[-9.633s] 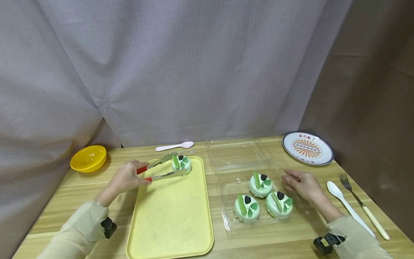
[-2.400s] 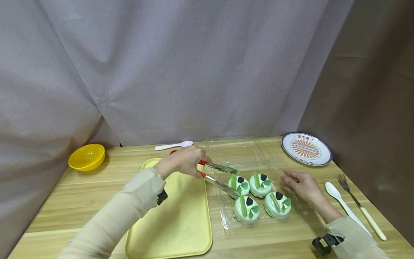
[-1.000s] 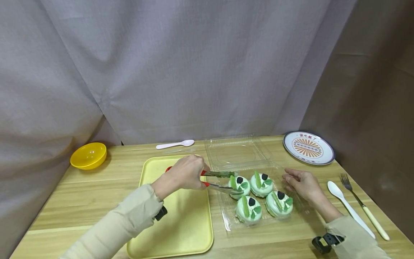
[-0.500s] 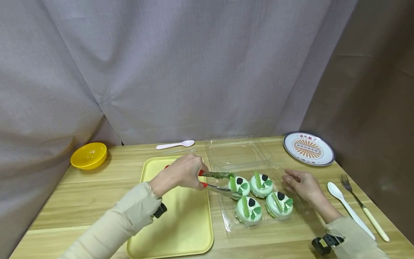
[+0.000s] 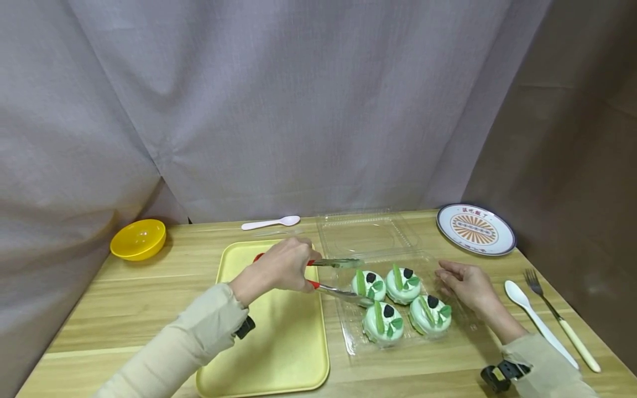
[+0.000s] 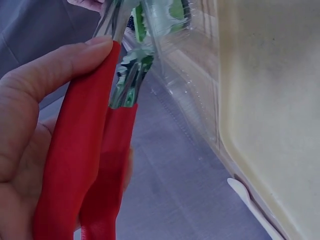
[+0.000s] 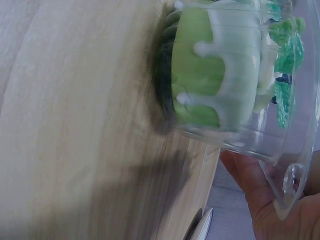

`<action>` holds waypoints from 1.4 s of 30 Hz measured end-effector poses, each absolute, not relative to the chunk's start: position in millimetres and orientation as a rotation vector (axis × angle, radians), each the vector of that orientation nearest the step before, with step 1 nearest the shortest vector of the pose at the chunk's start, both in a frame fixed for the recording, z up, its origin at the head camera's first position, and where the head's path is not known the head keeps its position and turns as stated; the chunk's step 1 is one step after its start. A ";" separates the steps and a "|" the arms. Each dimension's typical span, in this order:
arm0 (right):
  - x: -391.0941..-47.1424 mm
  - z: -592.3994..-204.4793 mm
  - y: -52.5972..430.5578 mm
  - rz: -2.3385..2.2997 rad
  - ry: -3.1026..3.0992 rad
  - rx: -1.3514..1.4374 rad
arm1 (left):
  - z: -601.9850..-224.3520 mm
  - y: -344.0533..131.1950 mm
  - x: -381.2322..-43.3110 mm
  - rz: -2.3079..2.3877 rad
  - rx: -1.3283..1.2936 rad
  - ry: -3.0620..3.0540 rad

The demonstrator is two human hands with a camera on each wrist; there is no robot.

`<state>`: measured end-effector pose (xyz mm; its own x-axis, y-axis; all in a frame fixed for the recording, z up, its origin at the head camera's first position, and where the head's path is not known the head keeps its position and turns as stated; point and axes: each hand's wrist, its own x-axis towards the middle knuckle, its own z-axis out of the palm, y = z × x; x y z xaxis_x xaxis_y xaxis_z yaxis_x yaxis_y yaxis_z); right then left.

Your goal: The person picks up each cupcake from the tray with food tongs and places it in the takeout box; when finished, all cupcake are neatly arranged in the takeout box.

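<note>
My left hand (image 5: 283, 265) grips red-handled metal tongs (image 5: 343, 296), whose arms stand spread around the back-left green cake (image 5: 369, 284). The far arm is apart from that cake; the near arm's tip overlaps its front side. Several such cakes, each topped with a dark berry and green leaves, sit in a clear plastic container (image 5: 350, 344) with its lid folded back. At the container's right side rests my right hand (image 5: 468, 282), fingers nearly straight. In the right wrist view, one cake (image 7: 215, 65) shows through the clear wall, and part of that hand is hidden behind the corner.
A yellow tray (image 5: 264, 354) lies left of the container, under my left forearm. Farther back are an orange-yellow bowl (image 5: 138, 240), a pale spoon (image 5: 271, 223) and a patterned plate (image 5: 476, 229). To the right lie a white spoon (image 5: 539, 323) and a fork (image 5: 562, 318).
The cake held in the tongs over the tray 9.6 s ago now sits in the container's back left. In the last half second the tongs have spread, their far arm moving off it. My right hand stays put.
</note>
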<state>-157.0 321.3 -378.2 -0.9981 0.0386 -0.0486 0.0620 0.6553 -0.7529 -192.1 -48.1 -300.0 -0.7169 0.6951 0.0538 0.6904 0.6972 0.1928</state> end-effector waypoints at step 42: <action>-154.9 -380.0 321.7 -1.336 2.798 0.103 | -334.4 -95.7 -181.4 0.805 0.796 3.019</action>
